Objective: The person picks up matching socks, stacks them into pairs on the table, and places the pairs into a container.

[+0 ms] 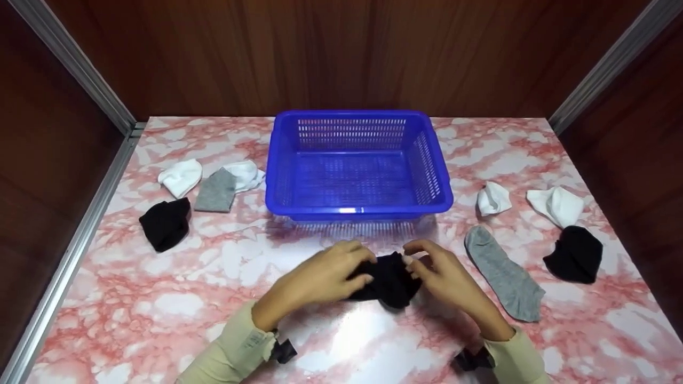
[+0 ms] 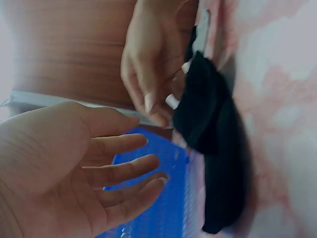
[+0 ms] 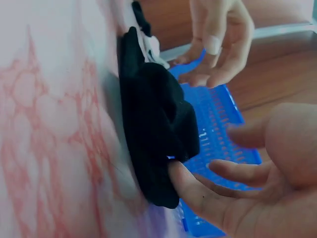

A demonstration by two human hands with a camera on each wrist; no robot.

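The black sock [image 1: 392, 282] lies bunched on the worktop [image 1: 160, 304] before the blue plastic basket [image 1: 309, 208], seemingly half-arranged. Left hand [image 1: 333, 273]: wide grip, holding nothing; right hand [image 1: 442, 274]: loose, touching fabric. Other socks [image 1: 504, 274], outside the basket, look left to do.

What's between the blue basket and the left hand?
Just bare marbled tabletop separates the blue basket from the left hand, as the head view shows.

No legible text or numbers.
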